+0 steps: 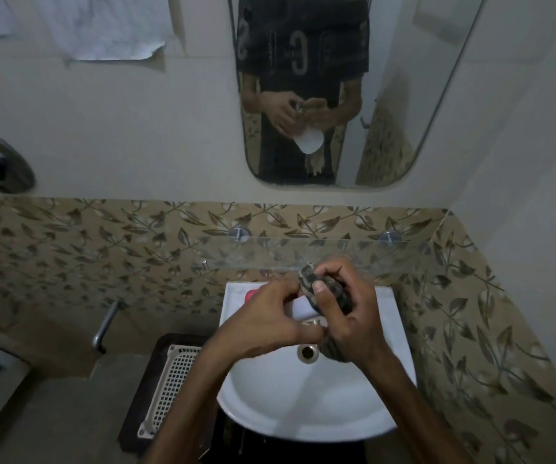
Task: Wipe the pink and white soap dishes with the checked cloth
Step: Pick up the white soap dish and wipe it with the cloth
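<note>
Gripping the white soap dish over the basin, the left hand steadies it while the right hand works the bunched checked cloth against it. The pink soap dish waits on the rim behind. Best to turn the dish and wipe every edge.

Both hands meet before the body, left hand and right hand curled.
</note>
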